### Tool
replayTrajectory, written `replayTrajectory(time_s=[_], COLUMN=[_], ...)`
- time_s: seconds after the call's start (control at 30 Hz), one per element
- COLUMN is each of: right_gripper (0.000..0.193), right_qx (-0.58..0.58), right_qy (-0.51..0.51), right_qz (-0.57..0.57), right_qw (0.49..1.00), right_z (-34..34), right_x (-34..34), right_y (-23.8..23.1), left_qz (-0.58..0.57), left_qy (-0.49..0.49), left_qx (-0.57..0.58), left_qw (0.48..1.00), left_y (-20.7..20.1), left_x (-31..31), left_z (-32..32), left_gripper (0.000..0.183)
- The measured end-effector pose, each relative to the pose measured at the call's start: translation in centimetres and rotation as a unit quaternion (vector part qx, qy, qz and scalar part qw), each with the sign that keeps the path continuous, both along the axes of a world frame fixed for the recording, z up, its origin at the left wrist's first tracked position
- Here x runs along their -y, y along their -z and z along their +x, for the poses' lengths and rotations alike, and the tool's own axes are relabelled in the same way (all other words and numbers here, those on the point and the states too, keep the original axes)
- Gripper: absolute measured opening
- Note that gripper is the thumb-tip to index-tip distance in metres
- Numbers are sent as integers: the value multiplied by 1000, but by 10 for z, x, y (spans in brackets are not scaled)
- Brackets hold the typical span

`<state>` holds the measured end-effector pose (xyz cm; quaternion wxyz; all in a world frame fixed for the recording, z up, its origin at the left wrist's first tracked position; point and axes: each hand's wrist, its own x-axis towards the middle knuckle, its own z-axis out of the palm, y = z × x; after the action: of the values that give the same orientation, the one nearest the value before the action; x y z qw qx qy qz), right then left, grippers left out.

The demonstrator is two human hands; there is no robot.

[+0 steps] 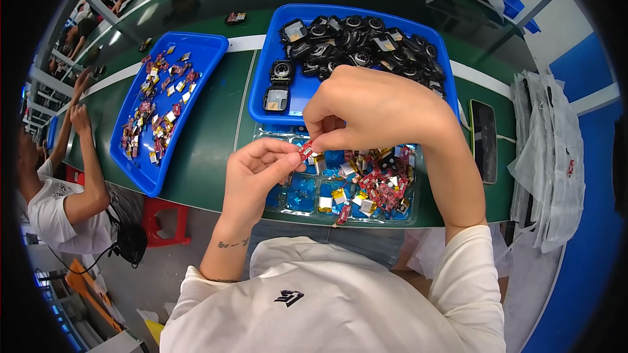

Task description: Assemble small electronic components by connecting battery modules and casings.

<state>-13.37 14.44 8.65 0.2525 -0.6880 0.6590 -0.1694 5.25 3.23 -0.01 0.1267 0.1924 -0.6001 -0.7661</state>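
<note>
Red circuit board is pinched in the fingertips of left hand and right hand, over the left part of the clear tray, where light edge pressure, without bending, probably works best.

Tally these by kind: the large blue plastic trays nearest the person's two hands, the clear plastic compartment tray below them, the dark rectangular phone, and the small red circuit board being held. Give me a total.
Large blue plastic trays: 2
Clear plastic compartment tray: 1
Dark rectangular phone: 1
Small red circuit board, held: 1
Total: 5
</note>
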Motion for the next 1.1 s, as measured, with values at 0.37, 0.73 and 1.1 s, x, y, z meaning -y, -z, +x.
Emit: replayTrajectory(time_s=[0.37,0.73,1.1], right_gripper=[12,13,15], right_qx=[14,39,38], right_qy=[23,2,43], right_qz=[-43,-174,-221], right_qw=[999,984,973], right_z=[-3,-7,-13], right_x=[-2,1,-8], right_y=[-1,6,-9], left_qz=[76,120,-66], left_qy=[8,-29,-70], left_qx=[-47,-112,-148], left_qw=[996,986,984], left_y=[5,14,19], left_x=[7,7,-21], left_z=[11,12,3], left_gripper=[21,39,37])
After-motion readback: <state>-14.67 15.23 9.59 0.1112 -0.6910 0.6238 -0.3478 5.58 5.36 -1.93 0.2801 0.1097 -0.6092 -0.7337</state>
